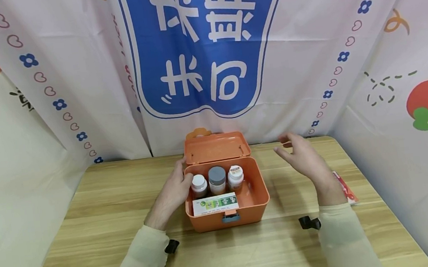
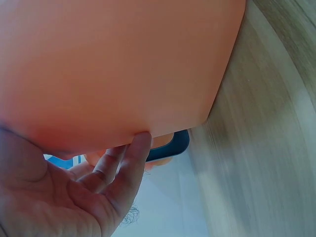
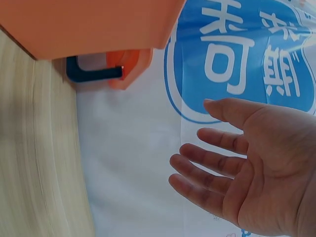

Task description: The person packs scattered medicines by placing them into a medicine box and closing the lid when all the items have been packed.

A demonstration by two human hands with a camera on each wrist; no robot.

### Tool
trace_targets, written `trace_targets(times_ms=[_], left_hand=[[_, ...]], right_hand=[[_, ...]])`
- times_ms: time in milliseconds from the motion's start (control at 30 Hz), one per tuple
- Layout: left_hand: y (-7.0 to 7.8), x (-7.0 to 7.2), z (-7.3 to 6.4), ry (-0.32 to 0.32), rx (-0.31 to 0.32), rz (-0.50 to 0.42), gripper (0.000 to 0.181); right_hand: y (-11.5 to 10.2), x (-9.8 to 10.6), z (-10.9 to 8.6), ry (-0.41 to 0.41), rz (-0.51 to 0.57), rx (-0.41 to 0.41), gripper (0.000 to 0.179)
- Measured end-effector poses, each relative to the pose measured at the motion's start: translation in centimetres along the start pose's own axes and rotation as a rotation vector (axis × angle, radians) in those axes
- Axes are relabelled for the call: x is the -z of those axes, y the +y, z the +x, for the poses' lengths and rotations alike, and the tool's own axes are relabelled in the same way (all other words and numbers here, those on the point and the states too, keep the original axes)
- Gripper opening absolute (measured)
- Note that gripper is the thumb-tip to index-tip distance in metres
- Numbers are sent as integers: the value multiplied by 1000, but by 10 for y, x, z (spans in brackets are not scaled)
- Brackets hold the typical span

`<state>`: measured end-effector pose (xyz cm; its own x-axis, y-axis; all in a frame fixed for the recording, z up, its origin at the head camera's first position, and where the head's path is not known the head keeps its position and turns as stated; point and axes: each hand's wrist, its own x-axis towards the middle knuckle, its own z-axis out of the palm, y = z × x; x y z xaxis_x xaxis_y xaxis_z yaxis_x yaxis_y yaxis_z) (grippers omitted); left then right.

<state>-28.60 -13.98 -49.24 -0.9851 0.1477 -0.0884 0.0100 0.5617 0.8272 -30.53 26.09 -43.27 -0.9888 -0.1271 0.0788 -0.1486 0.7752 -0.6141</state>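
Note:
An orange storage box (image 1: 263,198) stands on the table with its lid (image 1: 217,147) tipped back. Inside are a small white-capped bottle (image 1: 199,183), a grey-capped bottle (image 1: 216,176), another white bottle (image 1: 235,176) and a white and green carton (image 1: 215,204) along the front. My left hand (image 1: 174,188) grips the box's left rear corner, thumb at the rim; in the left wrist view its fingers (image 2: 133,165) reach round behind the side wall. To the right of the box my right hand (image 1: 301,156) hovers in the air, fingers spread and loosely bent, holding nothing.
A red and white packet (image 1: 346,188) lies by the right forearm, partly covered by it. A blue-grey latch (image 1: 230,217) is on the box front; a dark handle (image 3: 94,74) shows at the lid. Printed curtains (image 1: 300,53) hang behind the wooden table (image 1: 118,197).

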Motion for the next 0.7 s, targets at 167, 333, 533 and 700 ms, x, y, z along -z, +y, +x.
trace_targets(times_ms=[167, 333, 533, 700], left_hand=[[-1, 0, 0, 4, -8, -1, 71], [-1, 0, 1, 4, -12, 3, 71], [-2, 0, 1, 6, -9, 7, 71], [-2, -1, 2, 1, -4, 1, 70]], right_hand=[[9, 5, 0, 2, 12, -22, 53], [18, 10, -2, -5, 19, -57, 53], [31, 13, -3, -8, 27, -86, 57], [42, 17, -5, -18, 35, -119, 61]])
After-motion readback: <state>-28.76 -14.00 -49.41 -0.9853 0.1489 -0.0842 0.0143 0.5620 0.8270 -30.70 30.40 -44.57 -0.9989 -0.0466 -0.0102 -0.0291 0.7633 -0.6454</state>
